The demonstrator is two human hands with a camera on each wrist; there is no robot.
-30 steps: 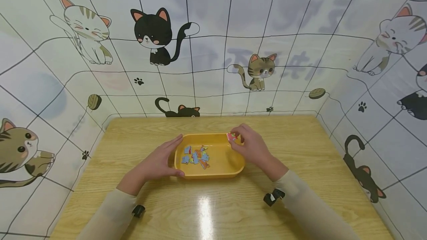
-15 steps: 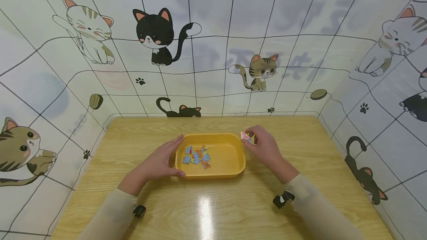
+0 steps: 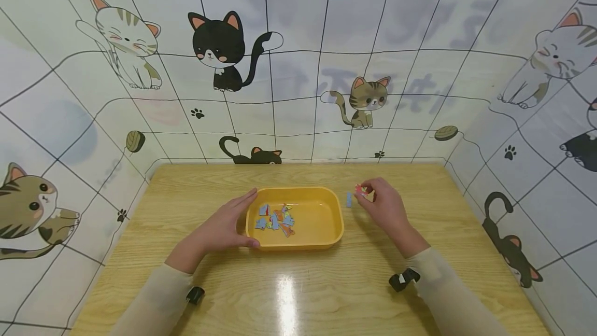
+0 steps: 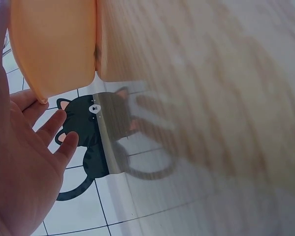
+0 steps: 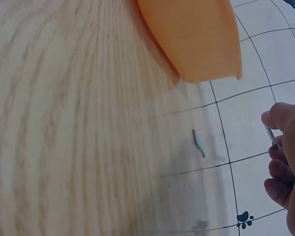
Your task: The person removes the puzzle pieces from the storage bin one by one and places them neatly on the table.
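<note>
A shallow yellow tray [image 3: 322, 243] lies on the table, with several puzzle pieces [image 3: 274, 219] in blue, orange and yellow in its left half. My left hand [image 3: 223, 226] holds the tray's left end, thumb at the front edge and fingers toward the back corner. To the right of the tray, my right hand [image 3: 383, 205] pinches a small red puzzle piece [image 3: 360, 189] between thumb and fingertips, a little above the table. The right wrist view shows this piece [image 5: 271, 136] edge-on. A narrow blue puzzle piece [image 3: 349, 199] lies on the table between tray and right hand.
The wooden table [image 3: 242, 294] carries the tray near its back edge. A white cloth wall [image 3: 298, 82] with printed cats and grid lines rises behind and along both sides. Black straps [image 3: 404, 279] sit at the wrists.
My right hand has moved right, from above the tray's right end to beyond it. The blue piece now lies on the table; the red one stays pinched. My left hand stays put.
</note>
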